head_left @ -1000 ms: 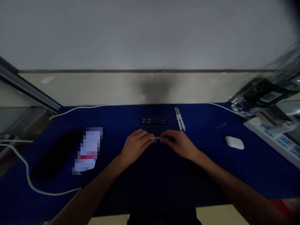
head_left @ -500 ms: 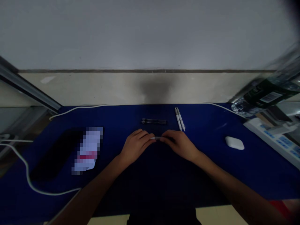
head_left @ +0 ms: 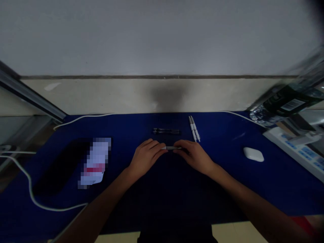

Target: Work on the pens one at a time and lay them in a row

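Observation:
My left hand [head_left: 146, 156] is closed around a white pen [head_left: 164, 147] just above the middle of the desk. The pen lies level, its grey tip end pointing right; most of the barrel is hidden in my left fingers. My right hand [head_left: 193, 155] is at the grey end, thumb and fingers parted a little, with the tip showing between them. Whether they touch it I cannot tell. Beyond my hands, dark clear pens [head_left: 165, 131] lie sideways, close together. Two white pens [head_left: 194, 129] with grey ends rest side by side behind my right hand.
A phone with a blurred screen [head_left: 96, 162] lies on the blue desk mat [head_left: 222, 135] at left, near a white cable [head_left: 30, 184]. At right are a white earbud case [head_left: 253, 154], a power strip [head_left: 293, 148] and a bottle [head_left: 286, 101]. A wall [head_left: 162, 44] stands behind.
My right fingers have parted from their pinch on the pen's grey end, so more of the tip shows. My left hand has stayed nearly still with the pen.

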A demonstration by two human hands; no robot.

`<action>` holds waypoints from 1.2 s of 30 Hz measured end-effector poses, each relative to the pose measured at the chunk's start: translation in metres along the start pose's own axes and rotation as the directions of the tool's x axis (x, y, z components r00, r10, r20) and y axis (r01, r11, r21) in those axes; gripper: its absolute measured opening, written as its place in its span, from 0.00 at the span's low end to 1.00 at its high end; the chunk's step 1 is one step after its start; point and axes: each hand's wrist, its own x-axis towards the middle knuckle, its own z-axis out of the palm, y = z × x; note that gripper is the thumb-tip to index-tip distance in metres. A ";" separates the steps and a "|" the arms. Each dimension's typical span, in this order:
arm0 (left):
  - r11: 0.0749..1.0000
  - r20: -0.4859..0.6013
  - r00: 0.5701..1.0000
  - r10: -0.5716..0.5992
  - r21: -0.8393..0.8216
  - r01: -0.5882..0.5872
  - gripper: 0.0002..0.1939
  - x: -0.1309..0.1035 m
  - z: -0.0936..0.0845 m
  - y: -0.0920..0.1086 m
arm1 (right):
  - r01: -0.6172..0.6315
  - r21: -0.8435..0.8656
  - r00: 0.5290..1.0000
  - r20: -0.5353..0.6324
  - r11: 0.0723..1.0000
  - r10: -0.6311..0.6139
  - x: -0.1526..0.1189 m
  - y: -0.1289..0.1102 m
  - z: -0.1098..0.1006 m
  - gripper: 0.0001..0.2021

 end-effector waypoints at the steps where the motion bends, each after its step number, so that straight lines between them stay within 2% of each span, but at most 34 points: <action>1: 1.000 -0.001 1.000 -0.002 -0.014 0.002 0.18 0.000 0.000 0.000 | 0.032 -0.018 0.999 -0.005 0.999 -0.032 0.000 0.001 0.000 0.08; 7: 0.995 0.002 1.000 -0.028 -0.092 0.028 0.19 -0.001 0.001 0.002 | 0.087 -0.147 0.996 -0.006 0.985 -0.089 -0.002 0.007 0.005 0.15; 12: 0.995 -0.009 1.000 -0.025 -0.100 0.024 0.19 -0.001 0.002 0.003 | 0.074 -0.149 0.997 0.006 0.986 -0.074 -0.002 0.005 0.006 0.20; 18: 0.998 -0.063 0.997 0.044 0.035 -0.042 0.17 0.000 0.000 0.000 | 0.018 -0.105 1.000 -0.006 0.994 -0.018 -0.001 0.003 0.004 0.19; 21: 0.996 -0.115 0.993 -0.038 0.076 0.047 0.16 0.000 -0.002 -0.004 | -0.017 -0.050 0.998 -0.065 0.999 0.014 0.002 0.003 -0.003 0.17; 23: 0.989 -0.146 0.980 -0.136 0.038 0.143 0.17 0.001 -0.004 -0.007 | -0.045 -0.008 0.992 -0.120 0.999 0.043 0.005 0.003 -0.010 0.15; 25: 0.980 -0.157 0.968 -0.197 -0.025 0.195 0.17 0.002 -0.006 -0.010 | -0.054 0.014 0.990 -0.127 0.998 0.056 0.006 0.002 -0.016 0.11; 28: 0.985 -0.161 0.972 -0.169 -0.067 0.160 0.15 0.003 -0.008 -0.010 | -0.075 0.074 0.997 -0.013 0.994 0.076 0.005 0.000 -0.022 0.06; 31: 0.998 -0.153 0.987 -0.048 -0.048 0.041 0.12 0.004 -0.010 -0.005 | -0.148 0.167 0.983 0.130 0.975 0.127 0.002 -0.005 -0.020 0.06; 34: 0.996 -0.118 0.989 0.090 -0.004 -0.091 0.12 0.003 -0.008 0.006 | -0.191 0.248 0.958 0.257 0.950 0.126 -0.001 -0.010 -0.012 0.14; 36: 0.992 -0.087 0.988 0.129 0.020 -0.128 0.15 0.001 -0.004 0.013 | -0.200 0.333 0.940 0.332 0.922 0.084 -0.003 -0.012 -0.005 0.21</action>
